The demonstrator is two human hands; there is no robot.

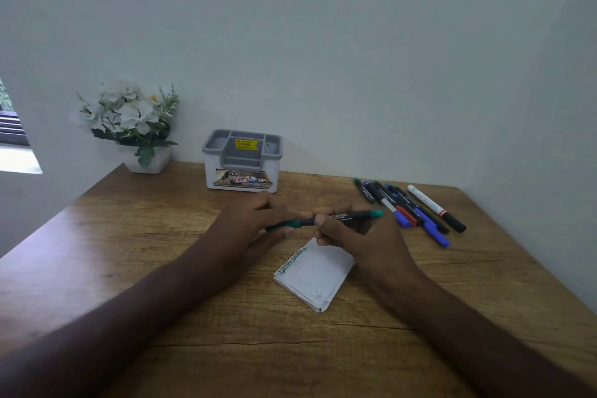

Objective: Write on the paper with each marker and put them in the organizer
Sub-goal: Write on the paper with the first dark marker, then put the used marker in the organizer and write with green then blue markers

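In the head view, the green marker (326,218) lies nearly level above the paper (315,275), long axis left-right, green end pointing right. The left hand (258,220) pinches its left end; the right hand (352,233) grips the barrel. The organizer (242,160) stands behind.

Prob. home desk: wooden table (129,268), flower pot (147,162), organizer (241,168).
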